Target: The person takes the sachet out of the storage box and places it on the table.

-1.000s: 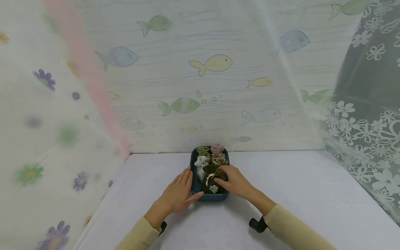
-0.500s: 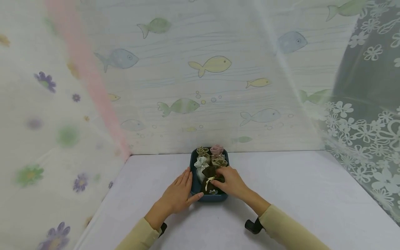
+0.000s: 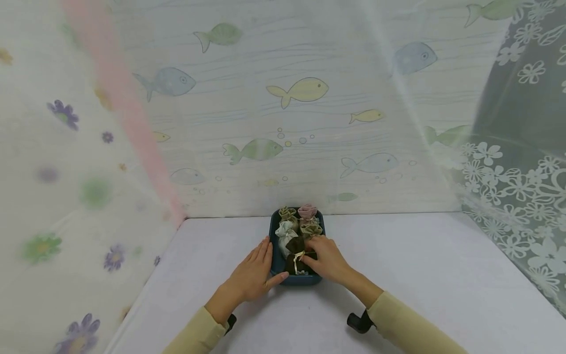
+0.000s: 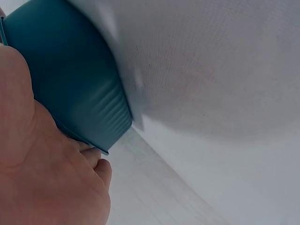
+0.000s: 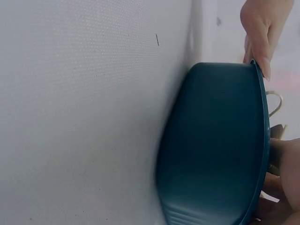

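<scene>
1. The dark brown pouch (image 3: pixel 294 244) sits in the near part of the blue tray (image 3: pixel 301 280), low in the middle of the head view; it lies between the thumb and fingers of the right hand (image 3: pixel 327 259), at the pouch's right side, close by the pale ribbon (image 3: pixel 297 264) round its neck.
2. The right hand's fingers are bent in a pinch on the brown cloth, little gap showing between thumb and forefinger; the left hand (image 3: pixel 247 276) lies along the tray's left side, its fingers stretched out and together against the rim, its thumb reaching to the near edge; it grasps no pouch.
3. Further up in the tray I can see a white pouch (image 3: pixel 286 239) at the left, an olive pouch (image 3: pixel 311 229) at the right, and, at the far end, a second olive one (image 3: pixel 287 214) beside a pink pouch (image 3: pixel 307 211); the tray rests on the white table (image 3: pixel 411 275).
4. The right hand covers the brown pouch's right side; in the right wrist view that hand is cut off at the lower right, and the tray wall hides most of the contents; in the left wrist view the tray runs out of the upper left, the pouches out of sight behind its wall.
</scene>
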Demonstrator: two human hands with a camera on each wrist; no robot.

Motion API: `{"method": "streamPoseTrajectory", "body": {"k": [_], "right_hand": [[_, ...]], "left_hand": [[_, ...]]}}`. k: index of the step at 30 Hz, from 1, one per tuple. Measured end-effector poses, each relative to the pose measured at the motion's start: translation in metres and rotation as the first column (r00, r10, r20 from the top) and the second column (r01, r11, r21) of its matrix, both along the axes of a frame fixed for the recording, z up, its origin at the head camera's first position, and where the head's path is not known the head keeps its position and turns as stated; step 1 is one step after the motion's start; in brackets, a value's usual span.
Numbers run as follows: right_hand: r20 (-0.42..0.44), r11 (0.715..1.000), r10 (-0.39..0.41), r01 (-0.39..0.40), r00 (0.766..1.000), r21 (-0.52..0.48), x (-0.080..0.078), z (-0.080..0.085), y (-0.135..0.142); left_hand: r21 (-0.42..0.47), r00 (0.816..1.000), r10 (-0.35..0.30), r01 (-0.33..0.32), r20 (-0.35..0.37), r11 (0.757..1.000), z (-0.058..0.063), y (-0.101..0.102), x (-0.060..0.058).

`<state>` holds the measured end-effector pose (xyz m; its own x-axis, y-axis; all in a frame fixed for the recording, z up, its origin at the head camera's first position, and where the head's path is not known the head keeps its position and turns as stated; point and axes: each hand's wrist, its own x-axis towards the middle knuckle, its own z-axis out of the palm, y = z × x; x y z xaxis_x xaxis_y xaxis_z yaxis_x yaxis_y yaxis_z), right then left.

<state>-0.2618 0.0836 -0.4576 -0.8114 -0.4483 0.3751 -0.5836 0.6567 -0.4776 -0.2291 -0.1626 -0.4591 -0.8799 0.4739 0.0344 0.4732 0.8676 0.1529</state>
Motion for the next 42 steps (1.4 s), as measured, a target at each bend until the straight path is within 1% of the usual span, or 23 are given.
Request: {"method": "streamPoseTrajectory", "body": {"k": [5,11,14,17,21,24,27,32,36,42], "right_hand": [[0.04,0.998,0.027,-0.025,0.999,-0.057,0.0,0.001,0.003],[0.104,0.991,0.051,-0.038,0.993,-0.125,0.002,0.003,0.008],[0.113,0.988,0.069,-0.052,0.991,-0.148,0.002,0.006,0.01],[0.11,0.98,0.098,-0.076,0.989,-0.185,0.003,0.009,0.012],[0.102,0.971,0.129,-0.105,0.986,-0.216,0.003,0.014,0.014],[0.084,0.97,0.136,-0.115,0.987,-0.213,0.003,0.017,0.016],[0.065,0.97,0.138,-0.122,0.988,-0.212,0.003,0.022,0.019],[0.062,0.967,0.147,-0.13,0.987,-0.217,0.005,0.032,0.023],[0.062,0.971,0.136,-0.121,0.989,-0.204,0.005,0.041,0.026],[0.046,0.977,0.118,-0.108,0.992,-0.184,0.003,0.052,0.034]], "left_hand": [[0.005,1.0,-0.005,0.005,0.003,1.0,0.003,0.0,0.001],[-0.025,1.0,-0.008,0.008,-0.001,1.0,-0.001,0.0,-0.001],[-0.034,1.0,-0.01,0.01,-0.005,0.999,-0.002,0.0,-0.001],[-0.013,1.0,-0.017,0.017,-0.01,1.0,-0.001,-0.001,-0.001],[-0.008,1.0,-0.013,0.013,-0.004,1.0,-0.001,-0.001,-0.002],[-0.01,1.0,-0.003,0.003,0.004,1.0,-0.003,-0.002,-0.001],[0.0,1.0,-0.004,0.004,-0.005,1.0,-0.004,-0.002,-0.001],[-0.01,1.0,-0.006,0.006,-0.018,1.0,-0.009,-0.003,-0.002],[-0.017,1.0,-0.002,0.002,-0.017,1.0,-0.009,-0.003,-0.002],[-0.026,0.999,-0.012,0.011,-0.045,1.0,-0.012,-0.004,-0.006]]}}
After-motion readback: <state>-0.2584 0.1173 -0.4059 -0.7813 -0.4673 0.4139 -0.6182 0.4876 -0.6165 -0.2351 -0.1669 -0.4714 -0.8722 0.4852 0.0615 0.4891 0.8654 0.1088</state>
